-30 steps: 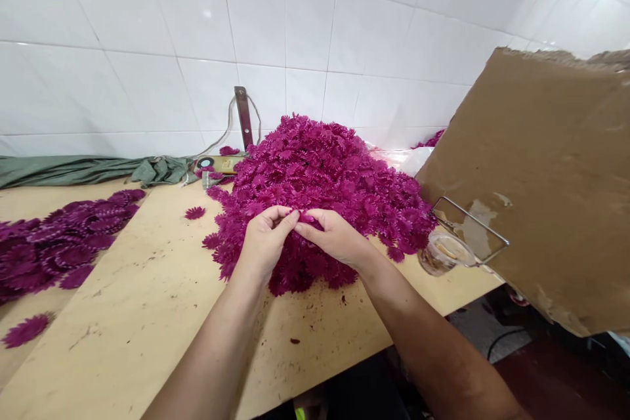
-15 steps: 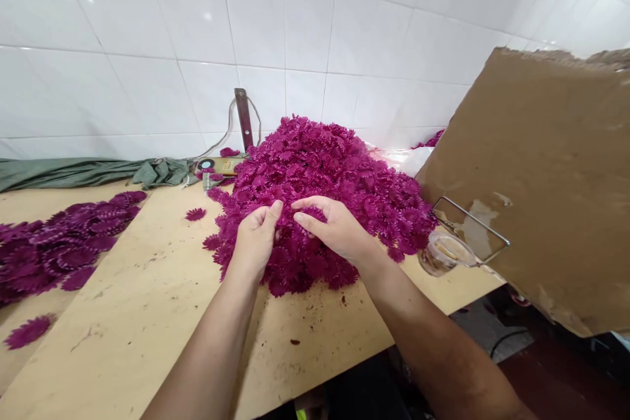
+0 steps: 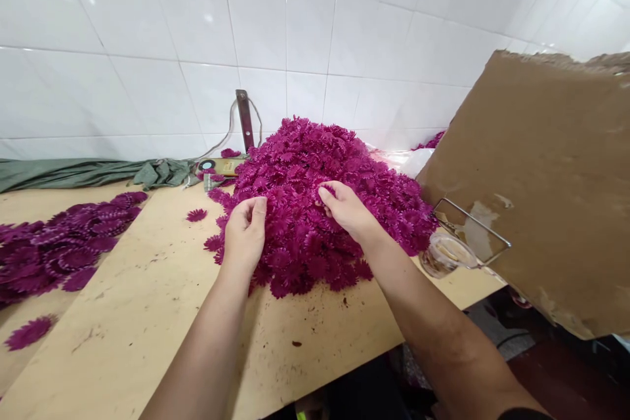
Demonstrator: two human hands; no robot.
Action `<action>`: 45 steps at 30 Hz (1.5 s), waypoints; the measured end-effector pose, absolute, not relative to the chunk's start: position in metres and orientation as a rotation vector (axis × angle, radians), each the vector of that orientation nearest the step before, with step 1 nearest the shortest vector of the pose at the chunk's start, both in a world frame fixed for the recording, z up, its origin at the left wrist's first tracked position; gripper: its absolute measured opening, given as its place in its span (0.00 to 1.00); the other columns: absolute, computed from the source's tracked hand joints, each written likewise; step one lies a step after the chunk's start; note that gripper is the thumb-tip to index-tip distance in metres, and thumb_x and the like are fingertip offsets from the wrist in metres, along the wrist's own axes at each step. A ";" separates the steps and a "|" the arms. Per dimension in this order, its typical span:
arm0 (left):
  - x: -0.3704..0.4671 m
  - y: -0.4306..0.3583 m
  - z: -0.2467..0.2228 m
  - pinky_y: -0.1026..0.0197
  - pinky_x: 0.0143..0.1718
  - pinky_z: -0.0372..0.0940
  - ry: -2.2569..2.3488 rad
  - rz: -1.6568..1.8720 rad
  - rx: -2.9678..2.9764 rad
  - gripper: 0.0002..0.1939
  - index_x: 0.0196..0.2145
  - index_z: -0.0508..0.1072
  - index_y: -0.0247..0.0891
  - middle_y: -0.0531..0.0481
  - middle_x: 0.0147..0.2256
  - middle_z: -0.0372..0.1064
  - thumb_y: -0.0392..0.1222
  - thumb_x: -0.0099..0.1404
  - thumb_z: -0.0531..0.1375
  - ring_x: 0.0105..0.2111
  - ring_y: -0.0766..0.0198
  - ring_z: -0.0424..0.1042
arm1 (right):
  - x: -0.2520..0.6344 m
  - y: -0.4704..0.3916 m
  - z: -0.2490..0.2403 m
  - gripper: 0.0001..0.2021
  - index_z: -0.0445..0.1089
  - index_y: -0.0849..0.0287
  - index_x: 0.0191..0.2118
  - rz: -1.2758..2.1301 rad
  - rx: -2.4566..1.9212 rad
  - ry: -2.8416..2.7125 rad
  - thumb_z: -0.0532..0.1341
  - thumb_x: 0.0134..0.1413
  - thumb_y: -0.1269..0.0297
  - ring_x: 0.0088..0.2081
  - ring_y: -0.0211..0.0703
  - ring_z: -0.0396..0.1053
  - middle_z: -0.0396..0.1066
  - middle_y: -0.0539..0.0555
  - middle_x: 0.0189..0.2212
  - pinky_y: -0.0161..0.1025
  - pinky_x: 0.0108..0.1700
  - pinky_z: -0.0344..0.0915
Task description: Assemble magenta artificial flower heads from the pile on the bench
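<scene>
A large heap of magenta artificial flower pieces point(image 3: 305, 151) with notched petals rises in the middle of the table. Over its left front side, my left hand point(image 3: 245, 230) is closed, thumb pressed against the fingers; whatever it pinches is hidden. Higher up and to the right, my right hand point(image 3: 344, 210) is closed in a pinch. A bit of magenta petal shows between its thumb and forefinger, so it grips a flower piece point(image 3: 325, 189). The two hands are apart, with the heap between and behind them.
More flower pieces point(image 3: 63, 236) lie spread at the left. A cardboard sheet point(image 3: 541, 197) leans at the right beside a clear cup point(image 3: 443, 254) and a bent metal wire point(image 3: 475, 223). Green cloth point(image 3: 88, 174) runs along the tiled wall. The wooden table point(image 3: 162, 315) ends near my body.
My hands have moved apart. The left shifted slightly left; the right moved right and up, and its thumb and forefinger closed together.
</scene>
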State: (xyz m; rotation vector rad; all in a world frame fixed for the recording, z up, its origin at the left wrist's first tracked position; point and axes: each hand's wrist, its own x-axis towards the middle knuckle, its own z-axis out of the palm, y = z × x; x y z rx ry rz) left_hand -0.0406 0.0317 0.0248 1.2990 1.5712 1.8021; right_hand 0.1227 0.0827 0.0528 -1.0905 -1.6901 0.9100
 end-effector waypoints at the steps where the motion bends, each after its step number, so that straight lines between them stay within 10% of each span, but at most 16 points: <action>1: -0.043 0.033 0.024 0.61 0.37 0.61 1.659 1.826 1.350 0.20 0.33 0.70 0.36 0.48 0.32 0.67 0.57 0.56 0.54 0.33 0.63 0.66 | 0.123 0.083 0.051 0.08 0.65 0.62 0.35 0.952 -1.081 -1.675 0.54 0.50 0.65 0.26 0.35 0.62 0.66 0.49 0.23 0.36 0.34 0.62; 14: -0.016 0.020 0.026 0.58 0.43 0.63 1.518 1.749 1.722 0.15 0.41 0.71 0.36 0.45 0.38 0.71 0.46 0.58 0.55 0.38 0.61 0.69 | 0.111 0.073 0.050 0.13 0.65 0.63 0.25 1.018 -1.202 -1.628 0.51 0.54 0.61 0.18 0.32 0.57 0.57 0.45 0.15 0.33 0.25 0.57; 20: -0.014 0.017 0.032 0.56 0.47 0.61 1.376 1.659 1.677 0.14 0.38 0.74 0.39 0.46 0.40 0.72 0.45 0.55 0.57 0.41 0.59 0.69 | 0.107 0.054 0.059 0.12 0.67 0.62 0.40 1.168 -0.945 -1.884 0.49 0.54 0.71 0.41 0.38 0.65 0.69 0.54 0.36 0.39 0.45 0.64; 27: -0.019 0.018 0.035 0.60 0.35 0.63 1.491 1.482 1.564 0.10 0.30 0.75 0.39 0.51 0.28 0.74 0.40 0.48 0.59 0.28 0.63 0.69 | 0.120 0.052 0.054 0.21 0.58 0.59 0.54 1.241 -0.876 -2.046 0.53 0.52 0.69 0.56 0.43 0.56 0.61 0.57 0.53 0.46 0.58 0.53; 37: -0.037 0.021 0.034 0.63 0.27 0.57 1.841 1.691 1.389 0.11 0.20 0.62 0.40 0.55 0.18 0.62 0.44 0.58 0.51 0.21 0.66 0.62 | 0.103 0.026 0.059 0.21 0.63 0.61 0.50 1.031 -0.900 -2.085 0.52 0.47 0.75 0.45 0.41 0.66 0.67 0.57 0.46 0.43 0.50 0.61; 45: -0.048 0.033 0.022 0.56 0.48 0.60 1.768 1.869 1.569 0.18 0.41 0.68 0.39 0.44 0.46 0.64 0.33 0.50 0.56 0.48 0.58 0.63 | 0.107 0.048 0.046 0.10 0.64 0.62 0.39 1.212 -0.979 -1.760 0.55 0.48 0.71 0.29 0.35 0.65 0.67 0.52 0.29 0.38 0.37 0.65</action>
